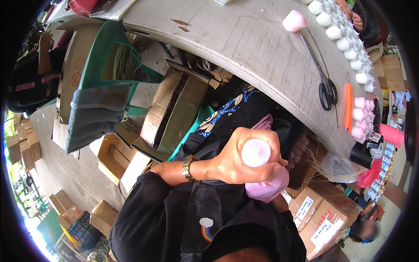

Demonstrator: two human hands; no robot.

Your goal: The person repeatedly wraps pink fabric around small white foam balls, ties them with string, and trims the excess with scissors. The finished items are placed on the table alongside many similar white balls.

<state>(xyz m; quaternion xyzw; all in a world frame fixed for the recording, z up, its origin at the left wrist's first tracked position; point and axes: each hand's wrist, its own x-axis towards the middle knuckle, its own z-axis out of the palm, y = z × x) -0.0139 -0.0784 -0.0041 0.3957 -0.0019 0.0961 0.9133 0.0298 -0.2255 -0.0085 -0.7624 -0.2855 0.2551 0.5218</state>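
Note:
My left hand [229,155], with a metal wristwatch [187,169] on its wrist, is wrapped around a pale pink candle [255,153]. The candle's round end faces up, with a short wick at its middle. A pink cloth [270,185] lies against the candle hand's lower right side, and more pink cloth shows behind the knuckles. Only a bit of my right forearm [280,203] appears below the cloth; the right hand's fingers are hidden. On the table [244,41] stand a pink-and-white candle [294,21], long black-handled scissors [327,94] and an orange cutter [348,107].
Rows of white candles [334,32] line the table's far right, with pink candles [360,114] nearer. A green chair [102,52] with a grey towel [98,113] stands left, near open cardboard boxes [114,157]. Sealed cartons [323,218] sit lower right. Other people are at the edges.

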